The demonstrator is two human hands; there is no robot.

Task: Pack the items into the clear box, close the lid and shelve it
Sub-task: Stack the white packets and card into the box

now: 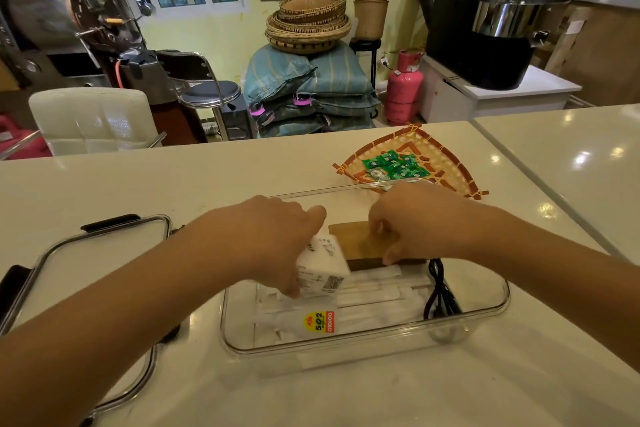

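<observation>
The clear box (363,340) stands open on the white counter in front of me. Inside lie several white paper-wrapped sticks (377,291) and a coiled black cable (438,291) at the right end. My left hand (273,239) grips a small white carton (322,270) with a QR code, tilted over the box's left half. My right hand (412,218) holds a flat brown block (363,246) over the box's far side, beside the carton. The box's clear lid (86,274) with black clasps lies flat on the counter to the left.
A woven fan-shaped tray (446,166) with several green sachets (394,165) sits just beyond the box at the right. A second counter (571,156) adjoins on the right. Chairs, stacked sacks, baskets and a pink gas cylinder stand behind the counter.
</observation>
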